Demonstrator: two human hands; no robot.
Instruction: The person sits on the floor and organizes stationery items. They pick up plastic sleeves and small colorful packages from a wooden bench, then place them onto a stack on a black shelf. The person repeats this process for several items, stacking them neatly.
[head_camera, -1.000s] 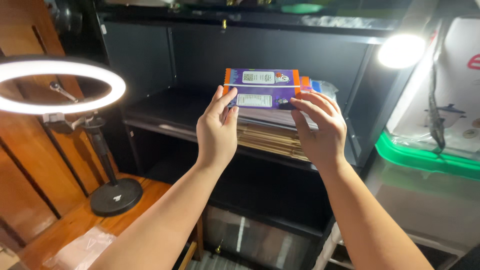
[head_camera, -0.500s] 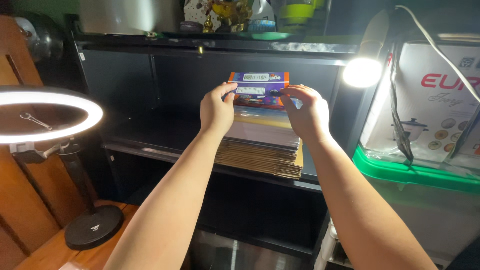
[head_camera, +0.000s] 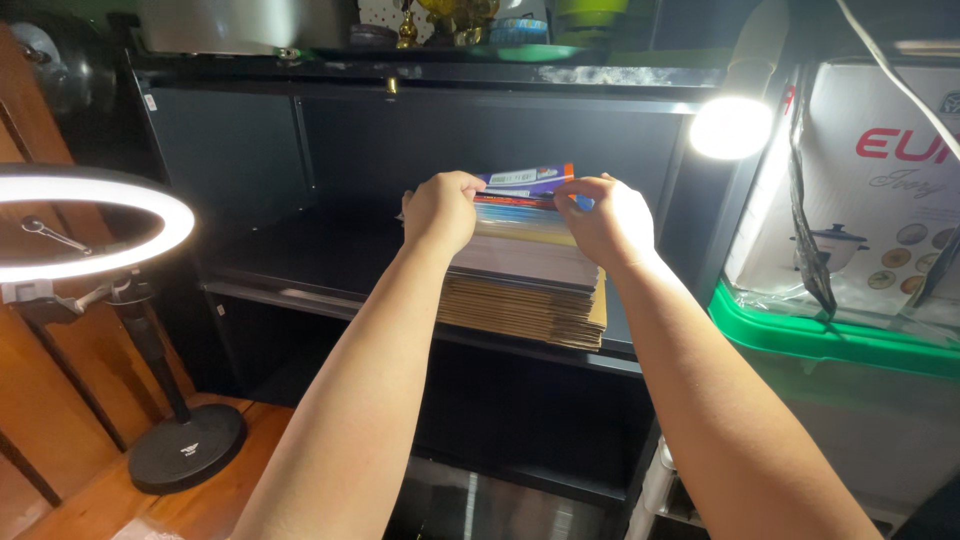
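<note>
Both arms stretched forward into a black shelf unit (head_camera: 300, 290). Left hand (head_camera: 440, 212) curled, fingers closed over the left end of a flat purple-and-orange box (head_camera: 527, 182); right hand (head_camera: 603, 220) curled too, pinching the box's right end. Box lying flat on top of a stack of books and papers (head_camera: 530, 255), touching it — stack sitting on the shelf board, brown cardboard sheets (head_camera: 525, 312) at its bottom. At 9 o'clock from the hands, a lit ring light (head_camera: 95, 225) on a black stand with round base. At 2 o'clock, a glowing lamp bulb (head_camera: 730, 128). At 3 o'clock, a white appliance carton (head_camera: 880, 190) on a green-rimmed clear bin (head_camera: 830, 340). At 12 o'clock, clutter along the shelf top — too dim to tell apart.
</note>
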